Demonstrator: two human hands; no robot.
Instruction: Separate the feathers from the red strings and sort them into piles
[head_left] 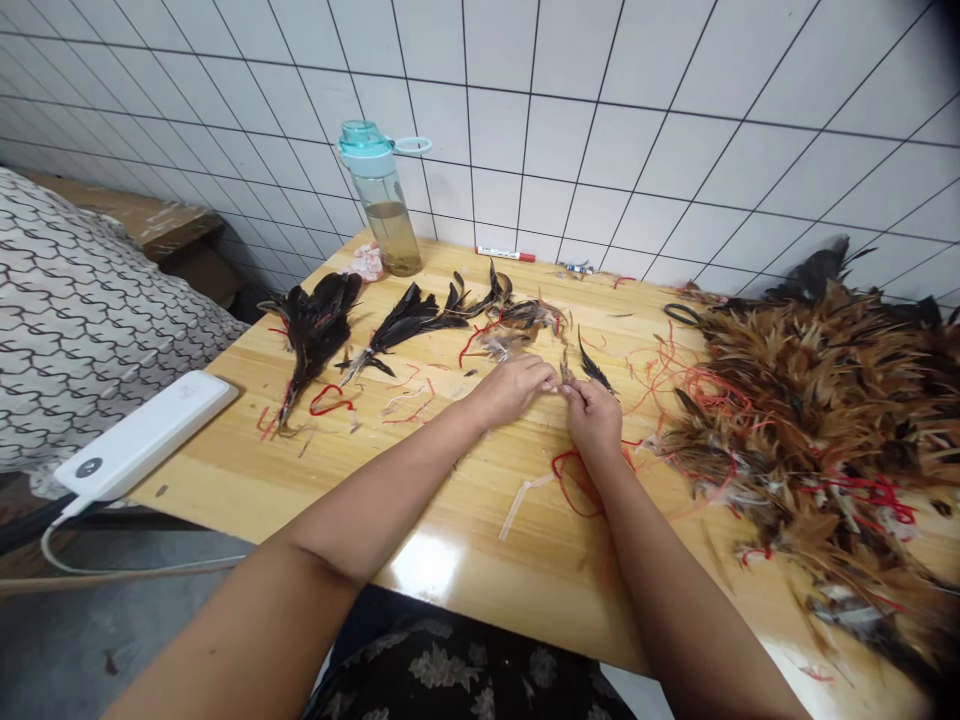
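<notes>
Top: white tiled wall (570, 60) | centre: glossy wooden table (300, 485) | lower left: grey floor (172, 620) | lower centre: bright glare (427, 562)

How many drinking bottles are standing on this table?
1: the transparent bottle with a turquoise lid stands toward the far left corner of the yellowish wooden table, near the white tiled wall. No other shows.

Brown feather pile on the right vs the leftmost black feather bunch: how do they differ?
Color: the brown feather pile is mostly brown; the black feather bunch is mostly black.
Size: the pile is far larger than the bunch.
Shape: the pile sprawls; the bunch tapers to a narrow end.
Shared: both lie on the wooden table, with red string among or beside them.
</notes>
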